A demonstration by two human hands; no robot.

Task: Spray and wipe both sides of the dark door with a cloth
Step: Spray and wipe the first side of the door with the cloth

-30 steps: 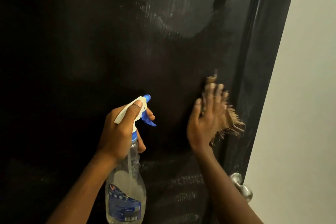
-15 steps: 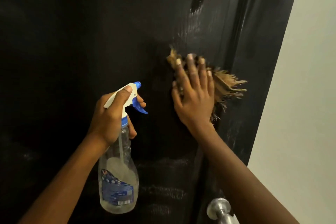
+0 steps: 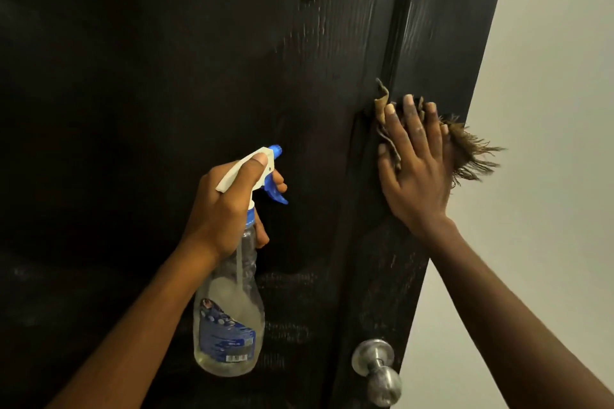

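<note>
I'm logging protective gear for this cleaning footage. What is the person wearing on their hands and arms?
Nothing. The left hand and right hand are bare, without gloves; the left forearm and right forearm are bare to the picture's edge. No sleeves, watch, bracelets or rings show.

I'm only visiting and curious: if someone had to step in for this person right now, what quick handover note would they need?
Left hand grips the spray bottle by its neck, nozzle toward the door.
Right hand: flat, fingers straight, presses the cloth against the door near its right edge, above the doorknob.
Done: streaks on this face suggest spraying and some wiping.
Left: finish this face; the other side is out of view, presumably undone.
</note>
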